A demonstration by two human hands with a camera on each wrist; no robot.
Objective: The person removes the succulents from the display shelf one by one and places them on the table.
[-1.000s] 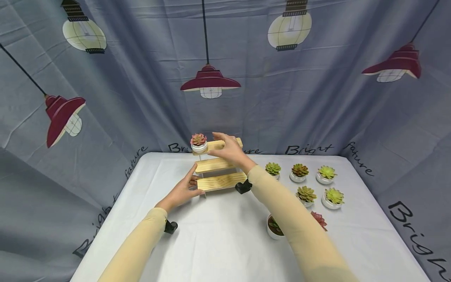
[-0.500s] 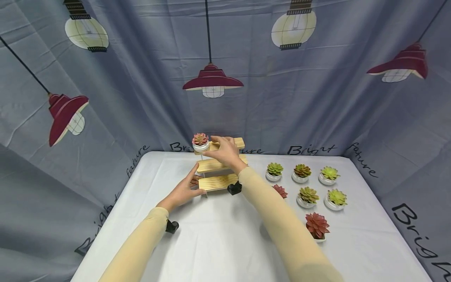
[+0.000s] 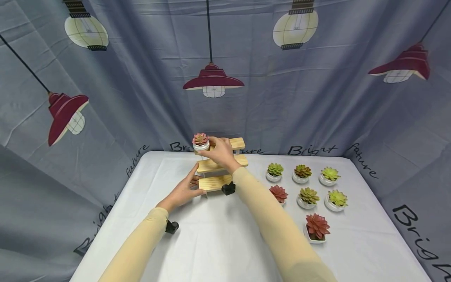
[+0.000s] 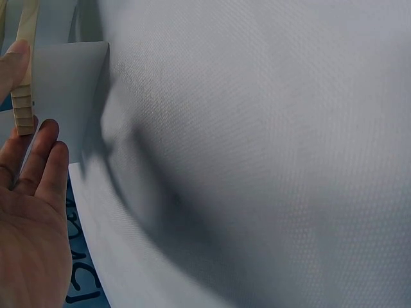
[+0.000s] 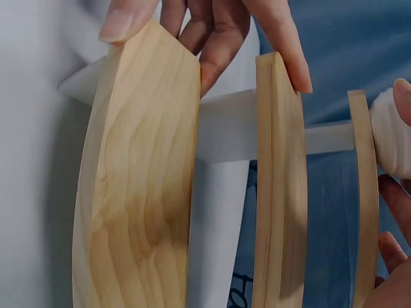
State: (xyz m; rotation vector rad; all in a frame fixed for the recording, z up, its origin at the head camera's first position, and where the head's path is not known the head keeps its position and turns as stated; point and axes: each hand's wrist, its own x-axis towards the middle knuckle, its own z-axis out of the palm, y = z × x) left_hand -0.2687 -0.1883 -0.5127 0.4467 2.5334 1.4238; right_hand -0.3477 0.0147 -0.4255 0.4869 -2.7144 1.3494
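Observation:
A three-tier wooden shelf stand with white side supports stands at the back of the table. My left hand holds its left end, thumb on the front of the lowest plank and fingers behind; the left wrist view shows this hand at a plank's end. A pink succulent in a white ribbed pot sits upright at the left end of the top plank. My right hand pinches that pot from the right with thumb and fingers. In the right wrist view the pot lies between its digits, partly cut off.
Several potted succulents stand on the table's right, among them a green one, a red one and a red one in a square pot. A patterned grey-blue curtain surrounds the white table.
My right hand has moved left along the top plank up to the pink succulent's pot, uncovering plants on the right. My left hand stays on the stand. The head view has shifted slightly.

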